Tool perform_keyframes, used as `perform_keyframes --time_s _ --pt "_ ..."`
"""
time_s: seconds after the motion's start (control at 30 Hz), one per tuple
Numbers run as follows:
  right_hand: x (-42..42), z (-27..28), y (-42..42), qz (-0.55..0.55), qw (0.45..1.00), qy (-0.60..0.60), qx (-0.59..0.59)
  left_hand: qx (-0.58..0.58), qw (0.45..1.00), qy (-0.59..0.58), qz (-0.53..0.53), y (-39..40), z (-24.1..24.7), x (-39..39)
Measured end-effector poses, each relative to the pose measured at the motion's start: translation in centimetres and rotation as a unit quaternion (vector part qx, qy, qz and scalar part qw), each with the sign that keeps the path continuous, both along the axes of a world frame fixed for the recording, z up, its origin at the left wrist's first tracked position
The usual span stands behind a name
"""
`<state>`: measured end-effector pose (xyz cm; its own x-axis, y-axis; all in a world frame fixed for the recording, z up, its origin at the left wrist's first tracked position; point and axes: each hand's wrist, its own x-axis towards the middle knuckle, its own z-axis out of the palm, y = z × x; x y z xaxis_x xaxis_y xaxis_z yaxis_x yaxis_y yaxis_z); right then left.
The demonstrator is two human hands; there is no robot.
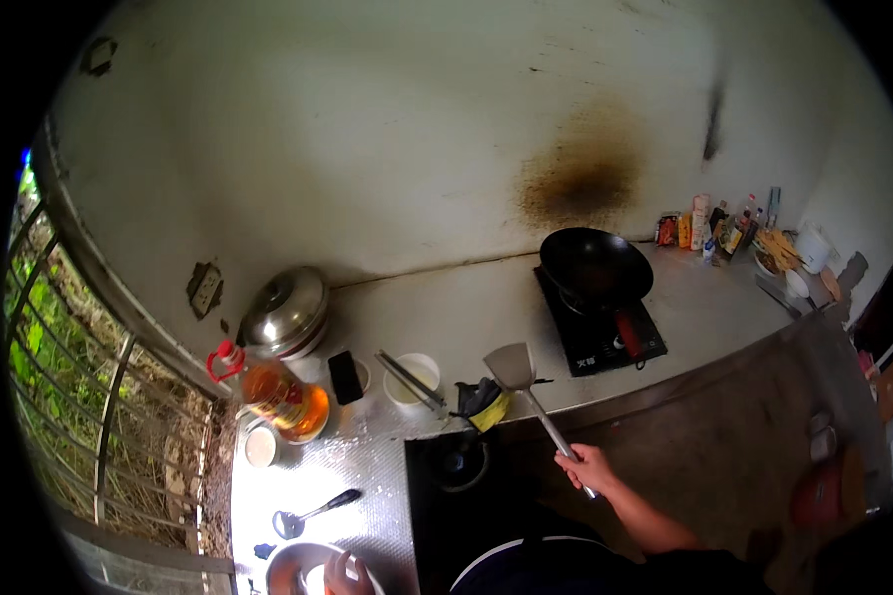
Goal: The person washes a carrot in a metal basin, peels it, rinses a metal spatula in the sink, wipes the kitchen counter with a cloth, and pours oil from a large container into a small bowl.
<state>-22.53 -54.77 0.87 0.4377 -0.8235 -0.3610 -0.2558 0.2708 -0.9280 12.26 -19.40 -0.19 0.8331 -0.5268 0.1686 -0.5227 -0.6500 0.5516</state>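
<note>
My right hand (586, 468) is closed around the handle of a metal wok spatula (516, 366), whose blade points up and left over the counter's front edge. At the bottom left my left hand (346, 573) reaches into a metal basin (286, 556), at a white round item (317, 579); whether it grips this is unclear. Above the basin lies a ladle (290, 523) with a dark handle. A black wok (591, 268) with a red handle rests on a black induction cooker (580, 353). Chopsticks (409, 379) lie across a white bowl (420, 364).
A yellow and black cloth (491, 411) lies at the counter's edge. Further left are a phone (345, 378), a large oil bottle (286, 398), a small cup (261, 446) and a lidded metal pot (286, 309). Seasoning bottles (737, 234) and a knife (778, 295) are at the far right.
</note>
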Motion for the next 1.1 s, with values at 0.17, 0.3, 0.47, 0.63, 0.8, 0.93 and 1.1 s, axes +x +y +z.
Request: perform_keyframes --time_s 0.17,0.3,0.47,0.63,0.8,0.93,1.1 --pt "-8.8 -2.3 0.6 -0.002 0.998 -0.005 0.063 -0.033 0.996 0.024 -0.078 -12.4 0.7 -0.7" --pt "-14.8 -2.6 2.5 -0.164 0.986 0.021 0.023 -0.033 0.988 0.080 -0.125 -21.3 -0.5 -0.5" --pt "-19.3 -2.6 -5.1 -0.338 0.936 0.068 -0.067 -0.111 0.952 0.268 -0.094 -28.8 -4.9 1.1" --pt "-23.9 -8.3 -18.0 -0.469 0.881 -0.009 -0.060 -0.223 0.823 0.521 -0.035 -32.0 -11.0 4.0" --pt "-27.0 -14.9 -27.6 -0.471 0.882 0.007 -0.009 -0.296 0.758 0.567 0.126 -33.3 -10.4 3.8" --pt "-29.4 -19.4 -32.1 -0.445 0.891 0.038 -0.079 -0.338 0.742 0.568 0.109 -34.0 -8.1 3.4" --pt "-27.8 -20.8 -32.8 -0.320 0.753 0.483 -0.313 -0.360 0.722 0.578 0.123 -35.3 -8.2 3.8"
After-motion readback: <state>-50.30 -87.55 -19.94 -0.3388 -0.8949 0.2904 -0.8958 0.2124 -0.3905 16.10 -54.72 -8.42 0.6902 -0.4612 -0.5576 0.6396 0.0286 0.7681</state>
